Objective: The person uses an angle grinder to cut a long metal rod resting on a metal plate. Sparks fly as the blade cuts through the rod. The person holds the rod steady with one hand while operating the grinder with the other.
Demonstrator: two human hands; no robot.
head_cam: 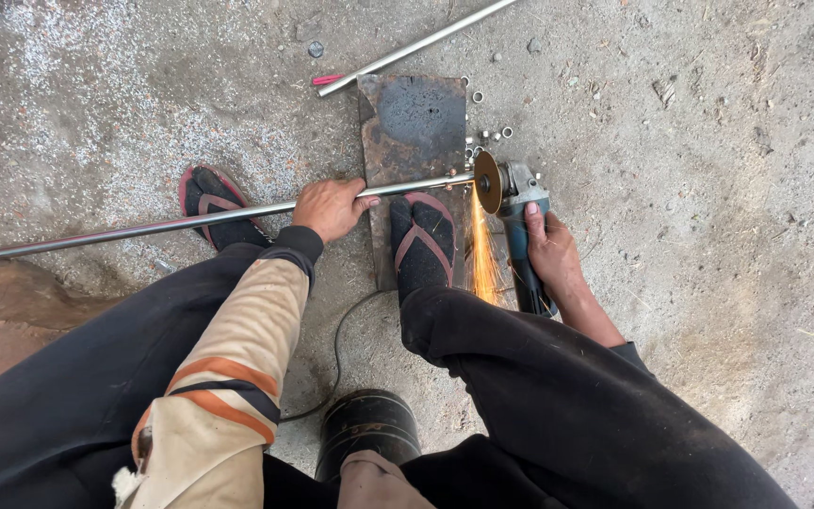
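Observation:
My left hand [332, 207] grips a long thin metal rod [143, 227] that runs from the far left across a rusty steel plate [414, 127]. My right hand [548, 250] holds a blue-grey angle grinder [520, 226]. Its disc [488, 181] meets the rod's right end, and orange sparks [482, 254] spray toward me. My right foot in a black sandal [423, 243] stands on the plate beside the sparks. My left foot [219, 209] rests on the concrete under the rod.
A second metal tube [416, 45] lies at the plate's far edge with a red marker [325, 80] beside it. Several small cut rings [487, 132] lie by the plate. A black cable [339, 349] runs over the concrete floor. A dark cylinder [367, 429] sits between my knees.

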